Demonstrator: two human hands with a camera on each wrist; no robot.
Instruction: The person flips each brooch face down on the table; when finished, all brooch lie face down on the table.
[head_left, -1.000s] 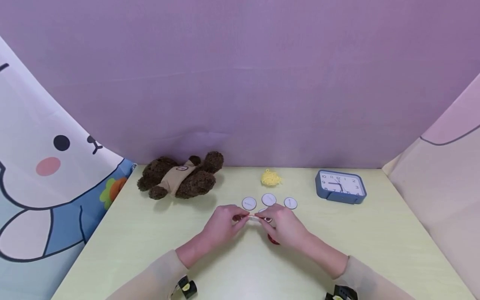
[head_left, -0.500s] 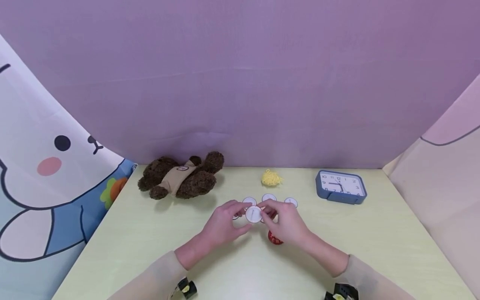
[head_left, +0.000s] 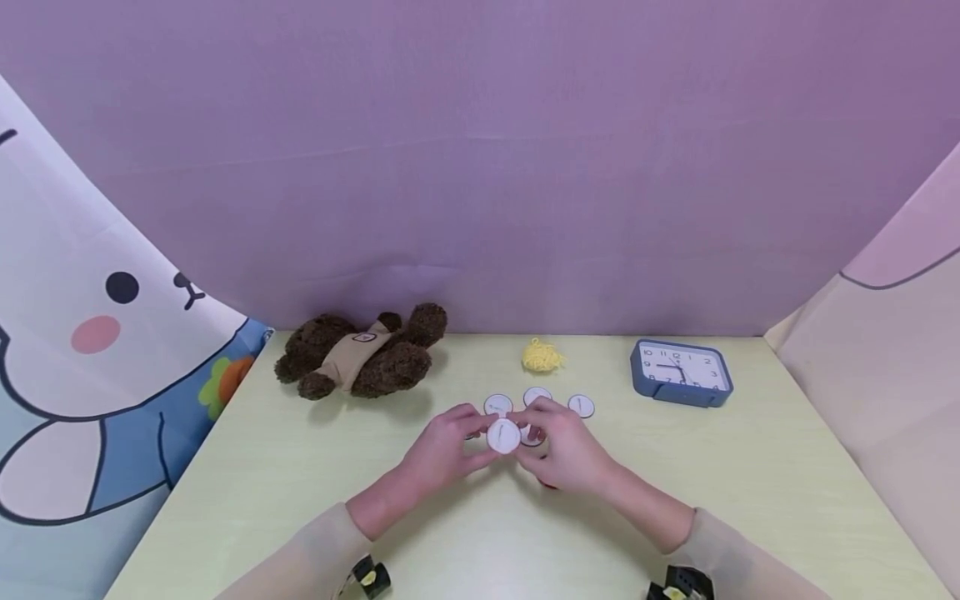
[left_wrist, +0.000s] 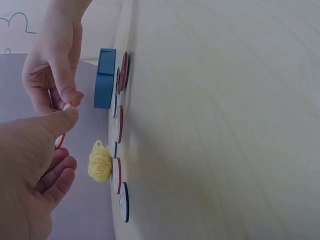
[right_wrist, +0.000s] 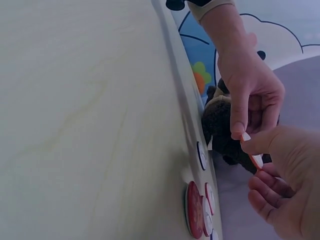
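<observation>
Head view shows the left hand [head_left: 447, 447] and right hand [head_left: 572, 447] pinching a round white disc with a thin orange-red edge [head_left: 503, 437] between them, above the pale yellow-green worktop [head_left: 750, 500], its marked face visible. Half a second ago the left thumb stood clear; now both thumbs are at the lower edge, so the disc is probably steadier for handling. Similar white discs [head_left: 498, 405] lie just beyond the hands; a red round disc [right_wrist: 195, 210] lies mostly hidden beneath the right hand.
</observation>
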